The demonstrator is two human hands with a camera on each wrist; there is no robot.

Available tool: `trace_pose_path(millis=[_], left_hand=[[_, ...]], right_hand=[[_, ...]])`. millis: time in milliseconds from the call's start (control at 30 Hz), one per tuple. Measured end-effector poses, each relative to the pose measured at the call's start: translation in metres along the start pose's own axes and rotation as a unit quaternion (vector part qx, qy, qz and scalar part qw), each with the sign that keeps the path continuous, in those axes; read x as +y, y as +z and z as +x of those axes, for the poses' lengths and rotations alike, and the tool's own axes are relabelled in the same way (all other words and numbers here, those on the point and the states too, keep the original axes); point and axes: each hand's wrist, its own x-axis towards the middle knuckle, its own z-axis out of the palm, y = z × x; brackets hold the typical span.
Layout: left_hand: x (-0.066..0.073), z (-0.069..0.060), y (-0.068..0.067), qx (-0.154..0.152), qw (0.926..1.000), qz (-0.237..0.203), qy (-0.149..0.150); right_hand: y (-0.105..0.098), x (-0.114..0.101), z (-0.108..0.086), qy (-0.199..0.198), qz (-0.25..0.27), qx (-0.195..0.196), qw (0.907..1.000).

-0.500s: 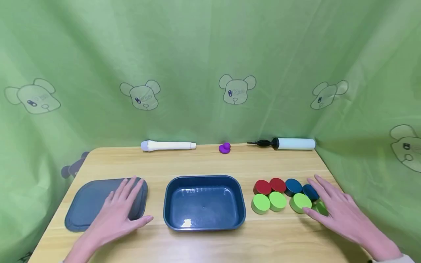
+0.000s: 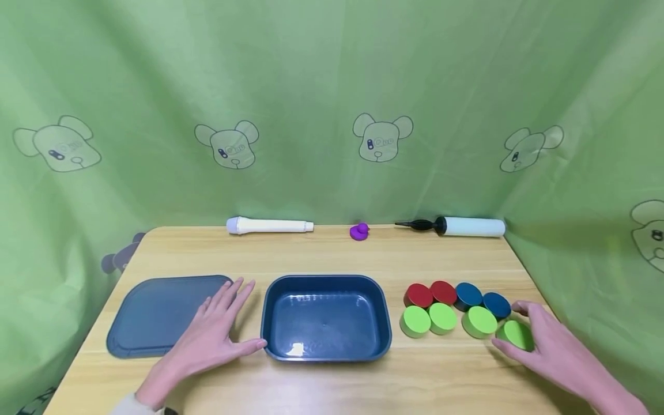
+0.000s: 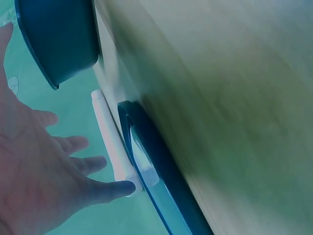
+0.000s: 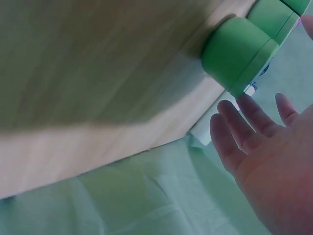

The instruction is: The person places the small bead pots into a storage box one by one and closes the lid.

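Note:
An empty dark blue box [image 2: 324, 351] sits mid-table in the head view. Just left of it hovers my left hand [image 2: 212, 334], fingers spread, thumb tip by the box's near-left rim; contact is uncertain. That same hand [image 3: 39, 156] shows its fingers extended in the left wrist view. A dark blue lid [image 2: 155, 314] lies partly beneath it. To the right, my right hand [image 2: 555, 349] stands around the rightmost green cylinder [image 2: 516, 335], thumb and fingers apart. In the right wrist view, its fingers are beside a green cylinder [image 4: 234, 54] without visibly gripping it.
Left of the right hand stand several more cylinders: red [image 2: 418, 295], blue [image 2: 468, 296] and green [image 2: 479, 321]. Along the back edge lie a white microphone-like toy [image 2: 270, 225], a purple duck [image 2: 359, 231] and a hand pump [image 2: 472, 226]. Green curtain [image 2: 311, 115] surrounds the table.
My left hand has moved right, from over the lid toward the box. My right hand has come down around the rightmost green cylinder. The head view has shifted slightly.

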Motion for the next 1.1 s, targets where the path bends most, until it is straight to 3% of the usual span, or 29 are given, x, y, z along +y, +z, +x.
trace_pose_path(millis=[267, 567, 1100], left_hand=[[0.0, 0.002, 0.004, -0.009, 0.9995, -0.021, 0.022], [0.0, 0.003, 0.005, -0.026, 0.9975, -0.053, 0.039], [0.0, 0.006, 0.005, -0.035, 0.9951, -0.07, 0.059]], right_hand=[[0.007, 0.012, -0.006, 0.013, 0.03, 0.003, 0.9995], [0.016, 0.031, -0.017, -0.011, 0.066, 0.045, 0.9968], [0.015, 0.036, -0.025, 0.054, 0.045, 0.044, 0.9965]])
